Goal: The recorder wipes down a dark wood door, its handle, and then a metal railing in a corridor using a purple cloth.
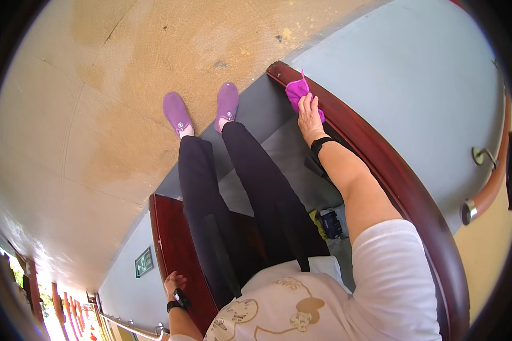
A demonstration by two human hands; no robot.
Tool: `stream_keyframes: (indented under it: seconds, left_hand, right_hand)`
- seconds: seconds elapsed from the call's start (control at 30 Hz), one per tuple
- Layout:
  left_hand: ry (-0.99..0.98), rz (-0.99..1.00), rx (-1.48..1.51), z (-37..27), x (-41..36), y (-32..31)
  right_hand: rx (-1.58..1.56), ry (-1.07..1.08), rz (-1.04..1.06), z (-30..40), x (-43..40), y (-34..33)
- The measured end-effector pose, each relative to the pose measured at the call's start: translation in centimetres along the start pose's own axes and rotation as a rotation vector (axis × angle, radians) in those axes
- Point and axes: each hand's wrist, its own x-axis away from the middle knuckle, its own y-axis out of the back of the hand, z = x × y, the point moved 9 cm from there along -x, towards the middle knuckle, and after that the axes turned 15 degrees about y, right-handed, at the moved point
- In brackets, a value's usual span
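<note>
My right hand (309,116) presses a magenta cloth (298,90) against the dark red wooden door frame (367,136), low down near its foot. Part of the cloth is hidden under my fingers, and one corner sticks up past the frame's edge. My left hand (175,283) is in front of the frame's other side post (170,230), with nothing in it and its fingers loosely bent apart. Whether it touches that post I cannot tell. Both wrists wear black bands, and a small dark device sits on the left one.
A wooden handrail (490,187) on metal brackets runs along the pale blue wall (392,64). A green exit sign (144,262) is on the left wall. Behind my legs, a dark blue package (330,223) lies inside the doorway. The tan floor (123,106) has stains.
</note>
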Motion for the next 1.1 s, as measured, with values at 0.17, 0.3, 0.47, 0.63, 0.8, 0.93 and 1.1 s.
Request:
stream_keyframes:
  seconds: [0.17,0.3,0.47,0.63,0.8,0.93,1.1]
  left_hand:
    - [-0.178,0.002,0.081,-5.8,3.1,2.1]
    - [-0.329,0.011,0.029,-10.4,6.6,3.3]
    - [-0.537,-0.009,-0.095,-17.6,12.9,3.7]
    - [-0.773,-0.011,-0.149,-23.1,19.7,4.6]
    - [-0.818,-0.048,-0.145,-23.7,21.2,3.7]
    - [-0.866,-0.024,-0.190,-25.1,22.7,2.0]
    - [-1.116,-0.006,-0.334,-28.7,30.9,-0.7]
  right_hand:
    - [-0.037,-0.114,-0.014,-1.5,8.7,0.8]
    - [-0.098,-0.200,-0.036,-2.0,15.6,0.8]
    - [-0.146,-0.308,-0.196,-2.4,23.8,1.3]
    - [-0.104,-0.393,-0.360,-3.5,31.6,2.1]
    - [-0.096,-0.474,-0.466,-3.3,40.9,2.3]
    - [-0.146,-0.644,-0.651,-3.3,50.9,4.5]
    - [-0.243,-0.715,-1.068,-2.3,63.6,9.8]
